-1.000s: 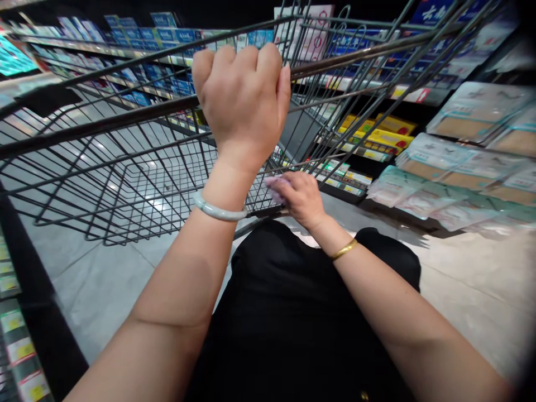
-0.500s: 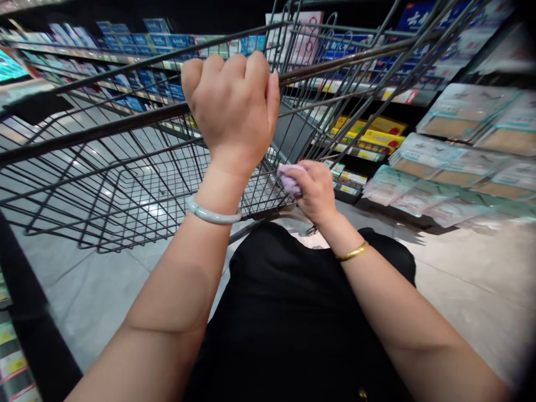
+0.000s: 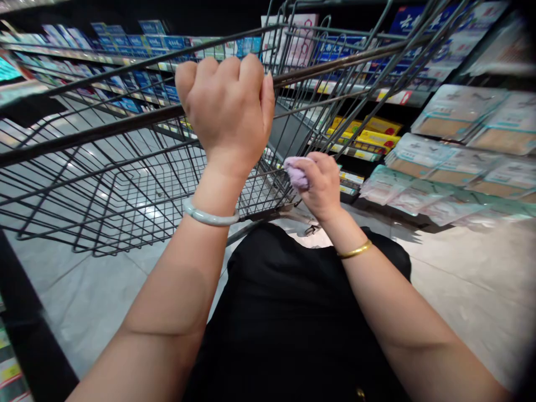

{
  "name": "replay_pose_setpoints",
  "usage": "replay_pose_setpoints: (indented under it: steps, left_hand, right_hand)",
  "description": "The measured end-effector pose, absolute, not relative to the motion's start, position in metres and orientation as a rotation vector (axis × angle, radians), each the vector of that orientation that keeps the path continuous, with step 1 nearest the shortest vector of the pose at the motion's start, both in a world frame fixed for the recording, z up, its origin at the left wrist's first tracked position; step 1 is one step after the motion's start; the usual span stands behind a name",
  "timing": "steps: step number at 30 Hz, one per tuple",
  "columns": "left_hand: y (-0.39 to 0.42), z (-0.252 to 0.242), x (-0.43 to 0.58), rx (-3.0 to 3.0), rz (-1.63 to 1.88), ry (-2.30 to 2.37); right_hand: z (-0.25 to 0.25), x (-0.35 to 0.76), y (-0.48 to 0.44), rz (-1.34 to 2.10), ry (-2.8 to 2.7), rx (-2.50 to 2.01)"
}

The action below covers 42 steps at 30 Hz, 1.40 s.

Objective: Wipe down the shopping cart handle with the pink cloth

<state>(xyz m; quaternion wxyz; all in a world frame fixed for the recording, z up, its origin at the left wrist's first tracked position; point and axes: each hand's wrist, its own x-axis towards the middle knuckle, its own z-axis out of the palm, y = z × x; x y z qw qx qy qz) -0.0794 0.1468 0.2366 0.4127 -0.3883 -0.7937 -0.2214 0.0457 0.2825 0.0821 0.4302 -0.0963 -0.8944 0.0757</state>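
My left hand (image 3: 226, 109) is wrapped in a fist round the dark top rail of a wire shopping cart (image 3: 100, 131); its fingertips are hidden behind the rail. Lower and to the right, my right hand (image 3: 322, 184) closes on a bunched lilac cloth (image 3: 297, 172), part of which bulges out past the thumb. That hand is beside the cart's near end, and I cannot tell whether the cloth touches the wires. The cart's wire basket stretches left, with the grey floor showing through its mesh.
Shelves of blue boxes (image 3: 163, 42) run along the back. Yellow boxes (image 3: 368, 133) sit on a lower shelf. Clear plastic packs (image 3: 460, 111) hang in rows at the right. A dark shelf edge (image 3: 33, 312) lies at the lower left, and grey tiles (image 3: 456, 262) cover the floor.
My right hand with the cloth has moved slightly up and right. My left hand keeps hold of the rail, and the view has shifted a little.
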Motion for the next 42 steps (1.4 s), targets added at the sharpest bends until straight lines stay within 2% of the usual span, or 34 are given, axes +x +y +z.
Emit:
replay_pose_setpoints:
  steps: [4, 10, 15, 21, 25, 28, 33, 37, 42]
  left_hand:
    - [0.147, 0.238, -0.076, -0.992, -0.538, -1.991]
    - [0.140, 0.239, -0.074, -1.038, -0.568, -2.002]
    - [0.142, 0.238, -0.074, -0.996, -0.495, -1.964]
    - [0.137, 0.246, -0.071, -1.114, -0.529, -2.056]
    - [0.113, 0.259, -0.072, -1.176, -0.545, -2.081]
    - [0.081, 0.265, -0.081, -1.098, -0.468, -2.101]
    - [0.040, 0.255, -0.103, -0.953, -0.366, -2.177]
    - [0.041, 0.244, -0.107, -0.778, -0.337, -2.176]
    - [0.051, 0.242, -0.101, -0.744, -0.344, -2.103]
  right_hand:
    - [0.083, 0.048, 0.280, 0.186, -2.245, -0.309]
    - [0.072, 0.045, 0.261, 0.093, -2.428, -0.064]
    - [0.085, 0.047, 0.279, 0.144, -2.176, -0.282]
    - [0.086, 0.039, 0.264, 0.078, -2.286, -0.250]
    - [0.091, 0.036, 0.264, 0.096, -2.252, -0.179]
    - [0.097, 0.035, 0.272, 0.225, -2.090, -0.291]
    - [0.100, 0.026, 0.252, 0.291, -2.056, -0.236]
    - [0.119, 0.017, 0.221, 0.275, -2.036, -0.043]
    - [0.170, 0.012, 0.221, 0.322, -1.723, -0.208]
